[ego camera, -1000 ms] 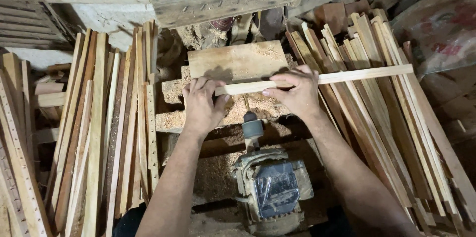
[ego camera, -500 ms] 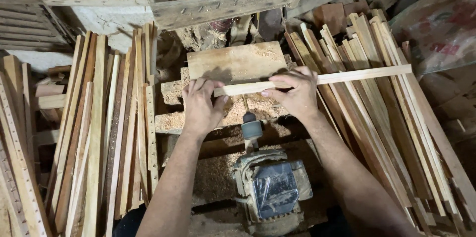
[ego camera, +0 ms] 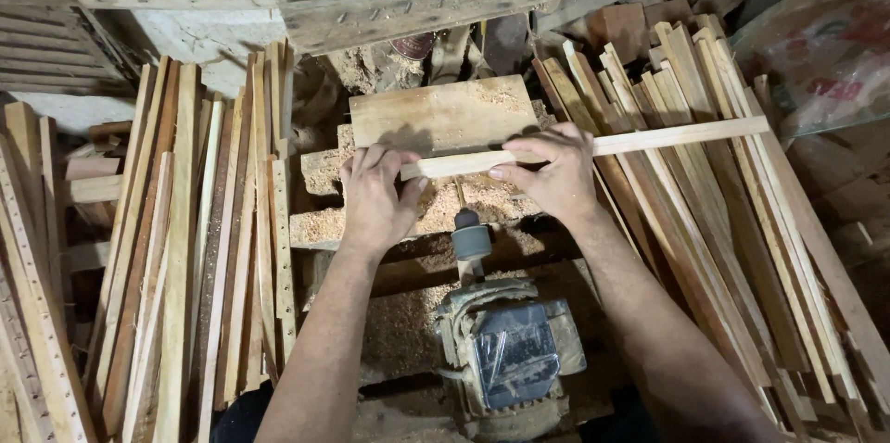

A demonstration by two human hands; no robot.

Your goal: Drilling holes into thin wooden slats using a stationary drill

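Sawdust-strewn wooden bench carries a wood block.

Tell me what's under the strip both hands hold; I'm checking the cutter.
Under the strip: a sawdust-covered wooden block and the motor shaft. Any cutter is hidden by strip and hands.

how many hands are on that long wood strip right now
2. The left hand presses on the near end of the wooden strip, over the sawdust-covered bench. The right hand grips it further along, fingers curled over the top.

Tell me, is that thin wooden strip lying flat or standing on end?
Flat. The wooden strip lies crosswise over the sawdust-covered block, with the left hand and right hand pressing on it.
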